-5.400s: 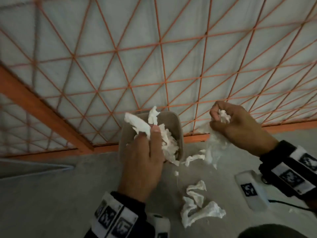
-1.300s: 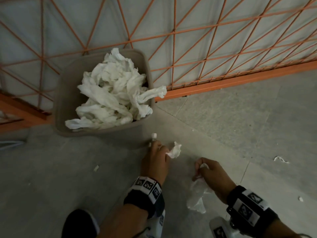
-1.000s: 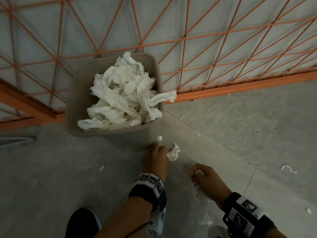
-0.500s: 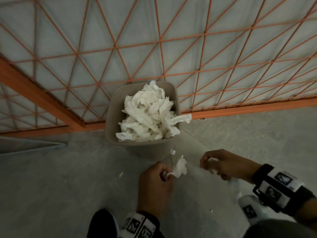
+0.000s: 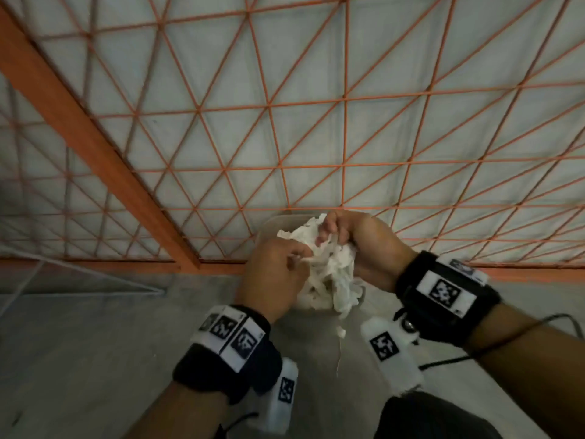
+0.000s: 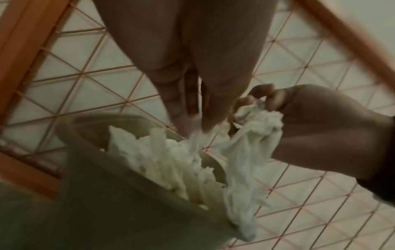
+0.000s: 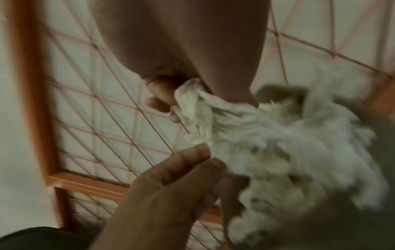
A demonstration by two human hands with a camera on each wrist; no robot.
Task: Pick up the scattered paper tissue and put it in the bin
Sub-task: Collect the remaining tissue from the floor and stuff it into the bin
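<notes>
Here, both hands (image 5: 316, 258) gripping tissue (image 5: 332, 274) over bin (image 6: 102, 194) (wristband codes unreadable)

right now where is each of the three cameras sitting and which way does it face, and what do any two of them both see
Head: worn on the head, looking forward and down at the bin against the orange mesh fence; both hands and wristbands show.
Left wrist: on the left wrist, looking along the left hand at the tissue heaped in the bin; the right hand enters from the right.
Right wrist: on the right wrist, looking along the right hand at a gripped tissue wad; the left hand enters from below.
Both wrist views share the tissue, fence and both hands.
</notes>
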